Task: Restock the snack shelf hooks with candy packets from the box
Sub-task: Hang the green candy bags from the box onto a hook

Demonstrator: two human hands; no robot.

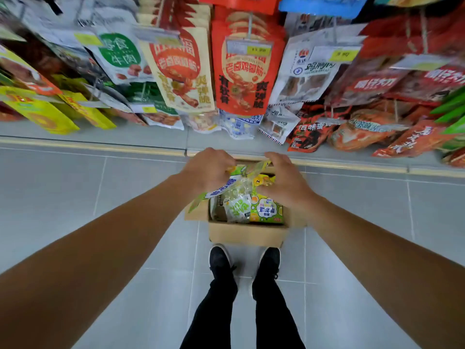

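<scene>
A brown cardboard box [246, 234] stands open on the floor just beyond my feet, filled with green and yellow candy packets [266, 210]. My left hand [206, 170] grips a clear green-and-yellow candy packet [239, 182] held just above the box. My right hand [286, 180] curls over the same packet's right side, its fingertips on the top edge. The snack shelf hooks [249, 26] hang above and beyond the box, crowded with red, white and cream packets.
Price tags [249, 47] hang at the tips of the hooks. Lower rows of hanging packets [309, 132] reach down near the grey shelf base [100, 137]. Grey floor tiles [75, 197] spread left and right of the box. My black shoes [221, 260] stand right behind it.
</scene>
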